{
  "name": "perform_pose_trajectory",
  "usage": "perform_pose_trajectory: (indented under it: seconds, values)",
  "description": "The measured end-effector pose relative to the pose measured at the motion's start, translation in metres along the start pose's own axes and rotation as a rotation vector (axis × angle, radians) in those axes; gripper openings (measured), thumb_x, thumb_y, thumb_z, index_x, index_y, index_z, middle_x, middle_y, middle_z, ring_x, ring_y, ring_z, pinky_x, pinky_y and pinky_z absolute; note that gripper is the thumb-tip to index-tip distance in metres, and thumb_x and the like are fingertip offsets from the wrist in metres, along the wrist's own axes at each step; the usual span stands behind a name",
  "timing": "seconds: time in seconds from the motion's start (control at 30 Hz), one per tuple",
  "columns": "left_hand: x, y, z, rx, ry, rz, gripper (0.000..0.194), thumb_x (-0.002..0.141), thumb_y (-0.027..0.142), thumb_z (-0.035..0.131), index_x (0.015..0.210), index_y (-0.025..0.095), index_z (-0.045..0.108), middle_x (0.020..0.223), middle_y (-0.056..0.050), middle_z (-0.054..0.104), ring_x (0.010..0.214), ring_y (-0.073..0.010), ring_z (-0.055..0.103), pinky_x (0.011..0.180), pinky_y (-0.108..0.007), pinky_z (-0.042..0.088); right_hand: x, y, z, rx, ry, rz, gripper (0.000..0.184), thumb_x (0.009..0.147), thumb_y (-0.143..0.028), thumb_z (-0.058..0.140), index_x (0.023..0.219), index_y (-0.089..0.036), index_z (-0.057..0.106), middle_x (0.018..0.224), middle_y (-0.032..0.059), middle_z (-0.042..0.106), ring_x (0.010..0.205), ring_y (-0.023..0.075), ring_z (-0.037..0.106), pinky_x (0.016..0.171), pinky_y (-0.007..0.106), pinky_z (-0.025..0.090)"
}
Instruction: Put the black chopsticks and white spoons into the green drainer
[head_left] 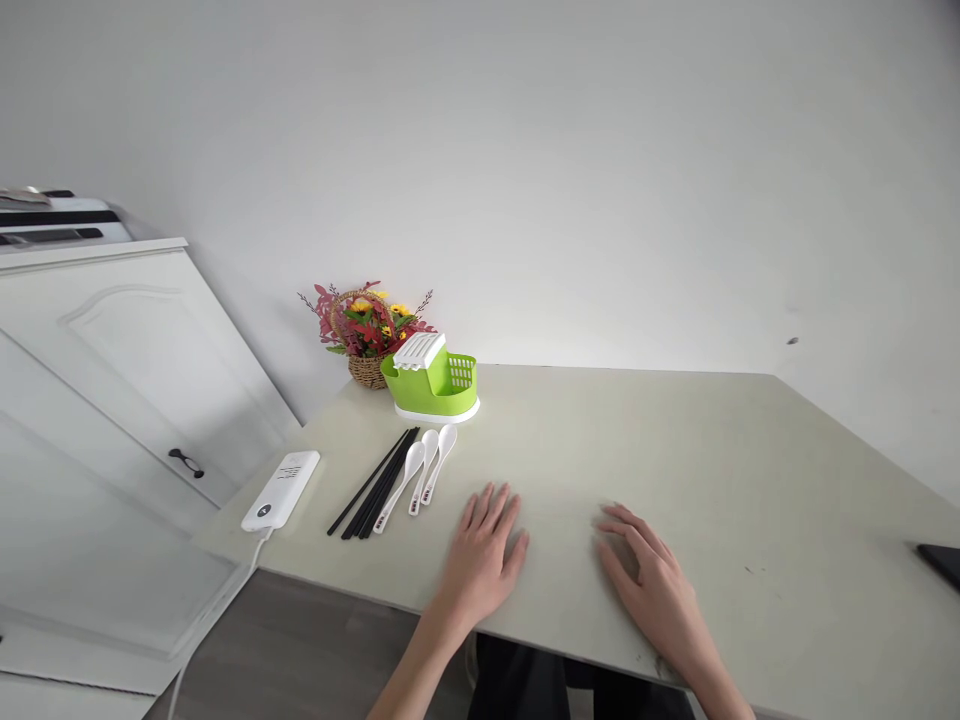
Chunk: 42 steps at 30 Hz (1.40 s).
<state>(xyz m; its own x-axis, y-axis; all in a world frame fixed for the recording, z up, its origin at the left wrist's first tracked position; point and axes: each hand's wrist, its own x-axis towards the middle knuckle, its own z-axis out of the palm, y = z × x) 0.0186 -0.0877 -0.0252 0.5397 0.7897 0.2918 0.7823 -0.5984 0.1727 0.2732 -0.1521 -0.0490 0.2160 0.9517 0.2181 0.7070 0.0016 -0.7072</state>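
My left hand (482, 555) lies flat on the pale table (637, 440), fingers spread and holding nothing. To its right, my right hand (651, 582) rests on the same surface with its fingers apart and slightly bent, also holding nothing. Nearest to my left hand are three white spoons (426, 468), side by side with their bowls pointing away from me. Left of the spoons lies a bundle of black chopsticks (382, 490). Behind them stands a green and white utensil holder (439, 385), with an open basket part on its right and a slotted white cover on its left.
A wicker basket of artificial flowers (367, 330) stands behind the holder near the wall. A white power bank (281, 490) with a cable lies at the table's left edge, beside a white cabinet (127, 400). A dark object (941, 562) sits at the far right edge.
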Motion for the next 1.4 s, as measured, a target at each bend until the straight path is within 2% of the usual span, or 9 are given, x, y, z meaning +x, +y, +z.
perform_pose_trajectory:
  seconds: [0.33, 0.53, 0.83, 0.97, 1.03, 1.13, 1.23, 1.33, 1.4]
  values:
    - [0.0, 0.001, -0.001, 0.01, -0.009, 0.003, 0.052, 0.11, 0.041, 0.041, 0.16, 0.027, 0.039, 0.169, -0.004, 0.035, 0.158, -0.0275, 0.027, 0.128, -0.053, 0.034, 0.0, 0.001, 0.0, -0.006, 0.004, -0.005, 0.035, 0.101, -0.052, 0.043, 0.118, -0.033, 0.068, 0.151, 0.0004, 0.058, 0.142, 0.0276, 0.05, 0.1, 0.046, 0.055]
    - [-0.012, 0.003, -0.008, 0.028, -0.028, 0.011, 0.054, 0.11, 0.041, 0.041, 0.162, 0.028, 0.035, 0.171, -0.002, 0.031, 0.159, -0.0268, 0.025, 0.128, -0.051, 0.034, 0.001, 0.002, 0.001, -0.003, -0.002, -0.001, 0.034, 0.101, -0.053, 0.044, 0.117, -0.035, 0.068, 0.151, -0.0015, 0.058, 0.143, 0.0273, 0.05, 0.1, 0.046, 0.056]
    - [-0.044, 0.0, -0.031, 0.028, -0.14, 0.041, 0.064, 0.111, 0.041, 0.038, 0.169, 0.034, 0.011, 0.174, 0.001, 0.019, 0.16, -0.0268, 0.021, 0.129, -0.048, 0.032, -0.001, 0.004, 0.001, 0.012, -0.014, -0.008, 0.034, 0.102, -0.052, 0.043, 0.118, -0.034, 0.067, 0.151, -0.001, 0.057, 0.145, 0.0274, 0.047, 0.103, 0.048, 0.054]
    - [-0.062, -0.002, -0.049, -0.09, -0.155, 0.012, 0.067, 0.111, 0.04, 0.042, 0.169, 0.037, 0.008, 0.173, 0.001, 0.024, 0.158, -0.0249, 0.029, 0.127, -0.043, 0.037, -0.001, 0.005, 0.002, 0.017, -0.001, -0.018, 0.033, 0.102, -0.051, 0.043, 0.118, -0.034, 0.067, 0.151, -0.0006, 0.058, 0.145, 0.0272, 0.047, 0.107, 0.05, 0.051]
    - [-0.069, -0.01, -0.057, -0.201, -0.091, -0.063, 0.065, 0.111, 0.039, 0.042, 0.168, 0.037, 0.012, 0.17, 0.0, 0.033, 0.154, -0.0221, 0.038, 0.123, -0.038, 0.043, -0.001, 0.006, 0.002, 0.017, -0.001, -0.029, 0.033, 0.102, -0.05, 0.043, 0.119, -0.034, 0.066, 0.15, -0.0009, 0.059, 0.146, 0.0269, 0.047, 0.108, 0.05, 0.05]
    - [-0.076, -0.034, -0.07, -0.285, 0.17, -0.215, 0.05, 0.111, 0.036, 0.041, 0.16, 0.036, 0.033, 0.159, -0.004, 0.052, 0.145, -0.0217, 0.051, 0.117, -0.037, 0.049, -0.002, 0.008, 0.002, 0.013, -0.002, -0.031, 0.033, 0.101, -0.052, 0.044, 0.119, -0.035, 0.066, 0.149, -0.0013, 0.06, 0.146, 0.0271, 0.047, 0.105, 0.05, 0.052]
    - [-0.079, -0.069, -0.084, -0.215, 0.405, -0.358, 0.037, 0.107, 0.04, 0.047, 0.143, 0.029, 0.052, 0.143, -0.01, 0.062, 0.132, -0.0267, 0.061, 0.109, -0.041, 0.054, -0.002, 0.011, 0.004, 0.017, 0.008, -0.041, 0.033, 0.101, -0.052, 0.045, 0.118, -0.035, 0.067, 0.147, -0.0007, 0.061, 0.146, 0.0275, 0.047, 0.107, 0.051, 0.051]
    - [-0.078, -0.103, -0.094, -0.094, 0.493, -0.461, 0.042, 0.103, 0.048, 0.051, 0.137, 0.022, 0.053, 0.134, -0.016, 0.062, 0.123, -0.0311, 0.063, 0.103, -0.046, 0.054, -0.002, 0.012, 0.004, 0.028, 0.01, -0.055, 0.033, 0.101, -0.053, 0.045, 0.118, -0.035, 0.067, 0.147, -0.0005, 0.062, 0.146, 0.0276, 0.047, 0.108, 0.052, 0.051]
    - [-0.075, -0.122, -0.097, -0.037, 0.494, -0.495, 0.047, 0.101, 0.051, 0.05, 0.136, 0.02, 0.051, 0.132, -0.017, 0.061, 0.122, -0.0327, 0.062, 0.104, -0.049, 0.052, -0.002, 0.012, 0.004, 0.028, 0.01, -0.057, 0.033, 0.101, -0.053, 0.045, 0.118, -0.035, 0.067, 0.147, -0.001, 0.062, 0.146, 0.0274, 0.047, 0.107, 0.052, 0.051]
